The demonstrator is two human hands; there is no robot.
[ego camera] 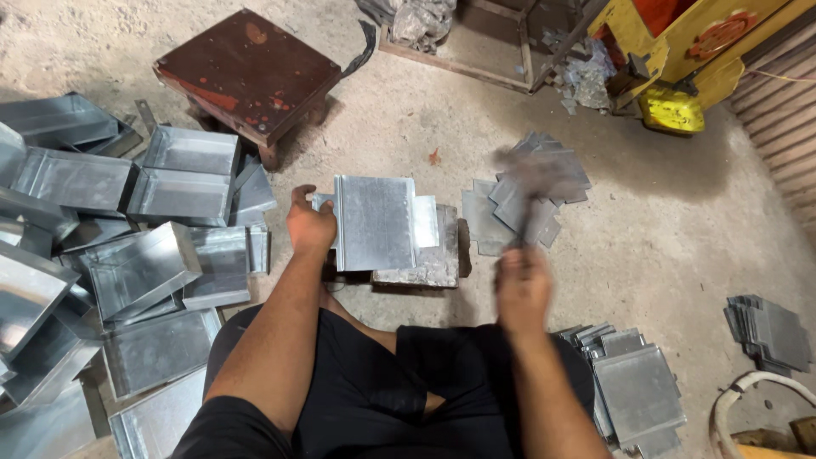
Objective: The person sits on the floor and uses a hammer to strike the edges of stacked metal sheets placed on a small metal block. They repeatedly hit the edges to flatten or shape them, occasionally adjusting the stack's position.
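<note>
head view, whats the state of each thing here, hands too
left hand: gripping the sheet's left edge
metal sheet: lying flat on the block
block: on the floor, mostly covered
right hand: closed on the hammer, blurred
hammer: raised, blurred
metal trays: folded, piled at left
flat blanks: stacked at right

finished metal trays (183, 174) lie heaped at the left on the dusty floor (680, 229). a rust-red low stool (248, 72) stands behind them, a yellow machine (680, 51) at top right, dark plates (769, 331) far right.
</note>
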